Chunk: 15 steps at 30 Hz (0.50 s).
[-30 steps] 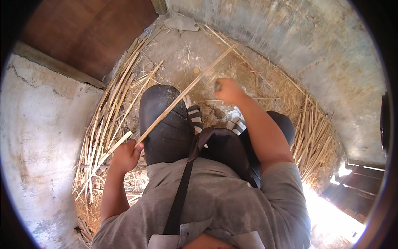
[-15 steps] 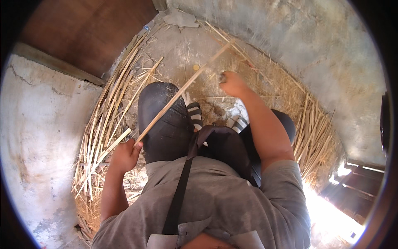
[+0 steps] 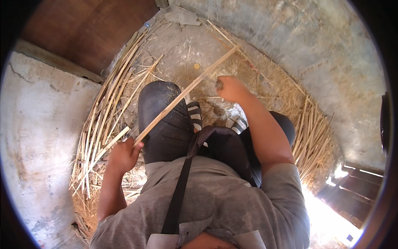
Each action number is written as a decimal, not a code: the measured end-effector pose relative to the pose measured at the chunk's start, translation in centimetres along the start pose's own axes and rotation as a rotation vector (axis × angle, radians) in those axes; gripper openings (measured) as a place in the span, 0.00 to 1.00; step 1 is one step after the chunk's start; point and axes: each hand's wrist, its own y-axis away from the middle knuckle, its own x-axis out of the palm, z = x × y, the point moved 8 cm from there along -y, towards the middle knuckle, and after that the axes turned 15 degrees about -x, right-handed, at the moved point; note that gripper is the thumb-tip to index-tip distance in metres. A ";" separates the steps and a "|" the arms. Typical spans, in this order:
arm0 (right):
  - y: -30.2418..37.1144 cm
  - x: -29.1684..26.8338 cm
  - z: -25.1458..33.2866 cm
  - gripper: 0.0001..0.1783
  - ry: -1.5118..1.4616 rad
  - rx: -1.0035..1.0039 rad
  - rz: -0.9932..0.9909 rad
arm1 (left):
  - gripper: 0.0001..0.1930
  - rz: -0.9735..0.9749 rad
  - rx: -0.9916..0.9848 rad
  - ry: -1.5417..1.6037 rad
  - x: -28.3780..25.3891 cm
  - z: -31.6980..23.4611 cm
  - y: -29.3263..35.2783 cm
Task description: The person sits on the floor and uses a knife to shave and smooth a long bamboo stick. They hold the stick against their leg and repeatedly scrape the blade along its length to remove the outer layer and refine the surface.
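Observation:
My left hand is closed around the near end of a long, flat bamboo strip. The strip slants across my bent left knee, and its far end points up and to the right over the floor. Just right of the strip, my right hand makes a fist with a small dark, rounded end poking out at the thumb side. What that end belongs to is hidden by the fingers and blur. The fist stands apart from the strip.
Several split strips lie in a heap along the left wall, with more strips and fine shavings along the right wall. A brown panel stands at the far left. Black-and-white striped footwear shows between my knees.
My right hand has come slightly nearer to me and to the left. The strip's far end has shifted a little to the right, while my left hand keeps its hold.

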 end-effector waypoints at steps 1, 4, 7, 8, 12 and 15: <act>0.0 -0.5 -1.5 0.18 -0.021 0.072 -0.018 | 0.28 -0.021 -0.005 -0.015 0.1 0.0 0.1; 0.1 -1.6 -2.3 0.18 -0.046 0.199 -0.044 | 0.28 -0.014 -0.001 -0.012 -0.1 0.1 -0.1; 0.4 -0.9 1.9 0.18 0.011 0.097 0.034 | 0.28 -0.003 0.000 -0.005 -0.3 0.1 -0.2; 0.4 -0.1 3.4 0.18 0.016 0.033 0.087 | 0.28 -0.001 0.000 -0.005 -0.3 0.1 -0.2; -0.2 0.3 4.8 0.17 -0.030 -0.116 0.130 | 0.29 0.002 0.025 0.029 -0.1 0.3 -0.6; 0.3 -0.9 -1.1 0.17 -0.146 0.097 -0.032 | 0.28 0.026 0.017 0.032 0.1 0.8 -1.1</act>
